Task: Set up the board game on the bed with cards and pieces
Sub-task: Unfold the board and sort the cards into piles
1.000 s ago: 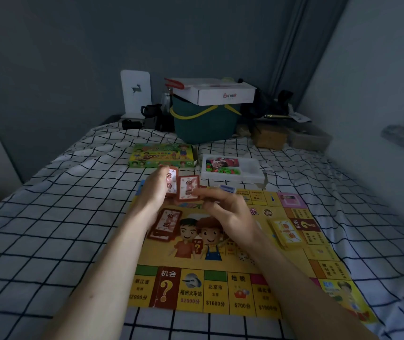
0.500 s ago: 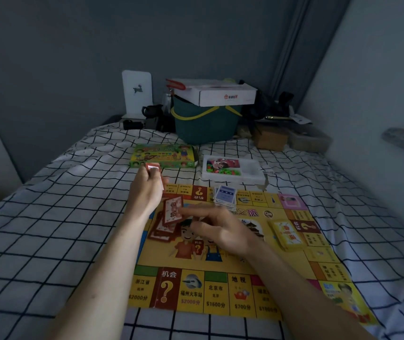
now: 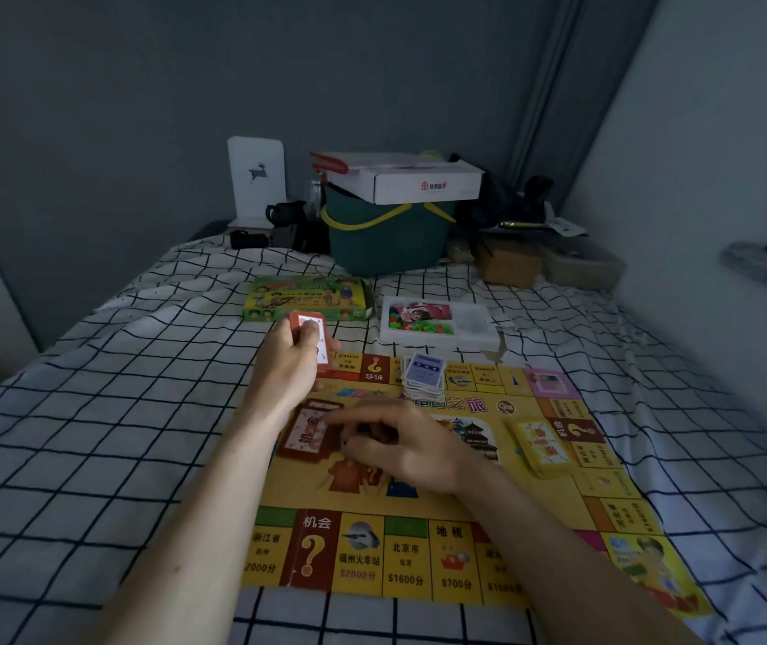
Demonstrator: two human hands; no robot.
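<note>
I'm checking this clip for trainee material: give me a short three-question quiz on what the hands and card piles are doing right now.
1. True or false: the left hand holds red cards above the game board.
2. Which pile does the right hand touch? A) blue pile B) red pile C) yellow pile
3. Fill in: the white tray of small pieces lies right of the ______ game box.

Key: 1 true; 2 B; 3 green.
</note>
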